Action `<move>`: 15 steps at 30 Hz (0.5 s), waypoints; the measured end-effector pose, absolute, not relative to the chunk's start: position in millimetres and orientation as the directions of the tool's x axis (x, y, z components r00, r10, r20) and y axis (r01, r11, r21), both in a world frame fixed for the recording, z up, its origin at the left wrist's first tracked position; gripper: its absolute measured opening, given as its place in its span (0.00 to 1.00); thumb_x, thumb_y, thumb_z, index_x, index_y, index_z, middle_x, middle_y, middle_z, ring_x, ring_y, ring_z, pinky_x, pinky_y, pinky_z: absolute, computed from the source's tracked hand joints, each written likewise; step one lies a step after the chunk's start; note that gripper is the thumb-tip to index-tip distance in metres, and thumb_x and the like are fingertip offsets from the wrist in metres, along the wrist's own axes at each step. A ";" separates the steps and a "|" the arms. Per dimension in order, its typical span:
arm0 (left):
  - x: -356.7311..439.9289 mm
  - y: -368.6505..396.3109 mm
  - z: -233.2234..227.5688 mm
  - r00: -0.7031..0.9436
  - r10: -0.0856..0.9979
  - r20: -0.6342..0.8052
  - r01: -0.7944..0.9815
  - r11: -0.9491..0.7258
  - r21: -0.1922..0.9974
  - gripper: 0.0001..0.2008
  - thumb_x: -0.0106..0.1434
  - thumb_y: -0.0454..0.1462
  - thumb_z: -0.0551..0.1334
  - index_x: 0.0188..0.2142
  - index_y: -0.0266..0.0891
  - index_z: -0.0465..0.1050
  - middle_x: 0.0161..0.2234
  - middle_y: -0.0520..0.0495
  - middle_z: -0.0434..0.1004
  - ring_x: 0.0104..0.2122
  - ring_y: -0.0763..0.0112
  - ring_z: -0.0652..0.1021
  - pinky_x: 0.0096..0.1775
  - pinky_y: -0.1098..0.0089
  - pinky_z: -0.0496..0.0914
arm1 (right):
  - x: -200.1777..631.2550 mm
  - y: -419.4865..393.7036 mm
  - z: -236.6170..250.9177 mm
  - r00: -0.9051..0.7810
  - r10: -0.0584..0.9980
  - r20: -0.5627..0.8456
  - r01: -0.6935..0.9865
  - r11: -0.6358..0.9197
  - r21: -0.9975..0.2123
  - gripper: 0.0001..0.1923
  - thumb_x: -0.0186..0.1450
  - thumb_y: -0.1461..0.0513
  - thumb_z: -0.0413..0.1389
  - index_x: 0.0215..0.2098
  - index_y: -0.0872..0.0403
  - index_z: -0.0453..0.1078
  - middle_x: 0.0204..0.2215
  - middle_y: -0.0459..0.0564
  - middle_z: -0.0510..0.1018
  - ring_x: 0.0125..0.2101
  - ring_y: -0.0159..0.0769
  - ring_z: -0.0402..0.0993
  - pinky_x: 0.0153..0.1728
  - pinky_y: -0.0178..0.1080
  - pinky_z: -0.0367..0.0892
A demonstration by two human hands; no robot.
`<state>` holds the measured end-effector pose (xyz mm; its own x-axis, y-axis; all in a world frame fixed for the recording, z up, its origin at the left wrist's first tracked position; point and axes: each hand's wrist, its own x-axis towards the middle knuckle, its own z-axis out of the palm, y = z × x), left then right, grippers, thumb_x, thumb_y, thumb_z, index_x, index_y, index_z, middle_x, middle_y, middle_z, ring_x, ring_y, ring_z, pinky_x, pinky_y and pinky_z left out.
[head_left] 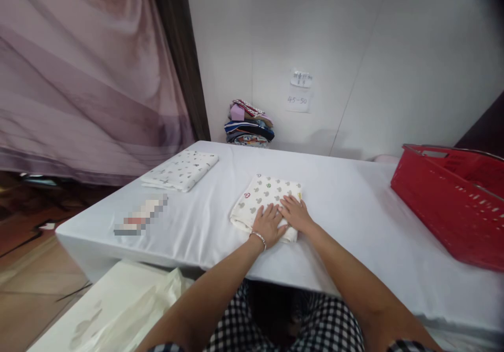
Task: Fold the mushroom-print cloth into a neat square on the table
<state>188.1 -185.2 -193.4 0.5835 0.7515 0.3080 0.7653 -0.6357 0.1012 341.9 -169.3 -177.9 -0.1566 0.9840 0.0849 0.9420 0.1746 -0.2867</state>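
Note:
A folded cream cloth [260, 194] with small printed shapes lies on the white table [354, 205] in front of me. My left hand [269, 224], a bracelet at its wrist, rests flat on the cloth's near edge. My right hand [294, 213] lies flat beside it on the same cloth, fingers spread and touching the left hand. Neither hand grips anything.
A second folded printed cloth [181, 170] lies at the table's far left. A red plastic basket [452, 205] stands at the right. A pile of folded clothes [249, 124] sits against the back wall under paper notes [299, 92]. A blurred patch [142, 216] lies near the left edge. A curtain [79, 79] hangs on the left.

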 end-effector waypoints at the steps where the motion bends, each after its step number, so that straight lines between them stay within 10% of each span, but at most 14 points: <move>1: 186.3 -188.3 -193.7 0.584 0.749 0.314 0.763 -0.638 0.104 0.25 0.66 0.49 0.46 0.58 0.42 0.60 0.59 0.44 0.61 0.61 0.58 0.57 0.59 0.48 0.50 | 341.8 -172.9 -176.8 -0.146 0.987 0.066 0.946 0.159 -0.283 0.24 0.69 0.51 0.39 0.59 0.48 0.58 0.62 0.50 0.55 0.63 0.41 0.43 0.58 0.56 0.41; 15: 111.3 -233.0 -194.5 0.607 0.739 0.293 0.750 -0.654 0.099 0.25 0.63 0.38 0.52 0.60 0.42 0.56 0.60 0.45 0.59 0.61 0.63 0.58 0.60 0.49 0.47 | 338.5 -268.8 -201.2 -0.323 0.900 0.291 0.926 0.364 -0.098 0.24 0.66 0.62 0.44 0.59 0.55 0.58 0.61 0.55 0.58 0.62 0.44 0.48 0.60 0.53 0.39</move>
<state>111.3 -233.0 -194.5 0.6066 0.7392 0.2926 0.7497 -0.6544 0.0989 338.5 -268.8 -201.2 -0.3234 0.9003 0.2914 0.9260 0.3645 -0.0985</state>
